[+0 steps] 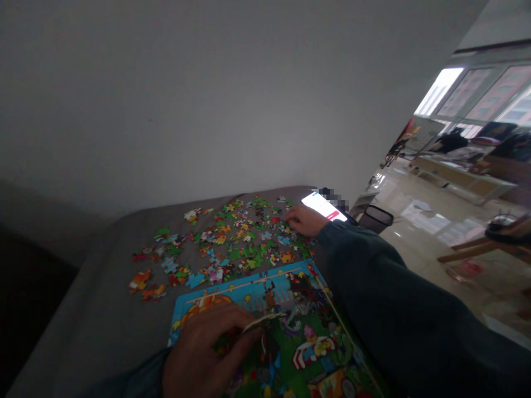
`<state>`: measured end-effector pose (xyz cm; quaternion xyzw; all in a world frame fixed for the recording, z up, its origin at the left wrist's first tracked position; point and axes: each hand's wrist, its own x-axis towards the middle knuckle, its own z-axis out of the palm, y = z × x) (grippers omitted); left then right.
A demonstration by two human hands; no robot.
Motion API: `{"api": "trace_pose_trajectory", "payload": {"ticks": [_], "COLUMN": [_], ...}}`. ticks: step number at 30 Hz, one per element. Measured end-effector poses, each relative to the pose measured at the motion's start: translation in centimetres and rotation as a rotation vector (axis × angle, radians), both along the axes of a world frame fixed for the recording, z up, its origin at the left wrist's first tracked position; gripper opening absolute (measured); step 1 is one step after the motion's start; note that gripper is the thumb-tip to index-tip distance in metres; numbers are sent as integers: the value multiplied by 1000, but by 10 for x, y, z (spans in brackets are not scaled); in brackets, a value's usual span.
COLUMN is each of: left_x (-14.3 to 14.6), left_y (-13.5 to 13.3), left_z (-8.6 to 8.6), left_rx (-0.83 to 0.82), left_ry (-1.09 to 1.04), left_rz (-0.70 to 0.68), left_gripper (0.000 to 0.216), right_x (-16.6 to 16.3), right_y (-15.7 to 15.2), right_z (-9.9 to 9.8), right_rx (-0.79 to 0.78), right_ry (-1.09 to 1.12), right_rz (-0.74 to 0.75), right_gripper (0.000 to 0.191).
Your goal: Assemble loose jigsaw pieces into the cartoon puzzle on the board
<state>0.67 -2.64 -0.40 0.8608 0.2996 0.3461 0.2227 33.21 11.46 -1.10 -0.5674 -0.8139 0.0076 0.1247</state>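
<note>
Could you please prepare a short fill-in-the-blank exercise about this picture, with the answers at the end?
1. The left hand holds a thin piece above the picture board.
The board's far border has a ____ background.
2. Near the loose puzzle pieces, the ____ hand has its fingers lowered.
3. The screen of the phone is switched ____.
4. The cloth under the loose puzzle pieces is ____.

Missing words: blue; right; on; grey.

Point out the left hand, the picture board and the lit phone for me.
Left hand (209, 341): head view, on the back of the hand.
Picture board (288, 341): head view, on the green part of its face.
Lit phone (320, 205): head view, on its bright screen.
</note>
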Motion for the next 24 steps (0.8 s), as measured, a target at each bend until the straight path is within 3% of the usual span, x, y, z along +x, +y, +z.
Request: {"api": "trace_pose_trajectory", "payload": {"ticks": [4, 9, 15, 24], "left_x": [-1, -2, 0, -1], "left_y": [1, 1, 0, 1], "left_z": [0, 2, -2, -1], "left_rx": [12, -5, -10, -13], "left_ry": [-32, -49, -50, -22], "left_rz": [6, -3, 19, 4], "left_gripper": [15, 15, 15, 16], "right_x": [-9, -30, -42, -7], "right_y": [40, 71, 76, 68], "right_z": [18, 9, -7, -5], "right_rx": [18, 23, 43, 106], "right_ry": [38, 78, 109, 50], "right_rz": [-106, -159, -173, -240], "right_gripper": [31, 35, 30, 28]}}
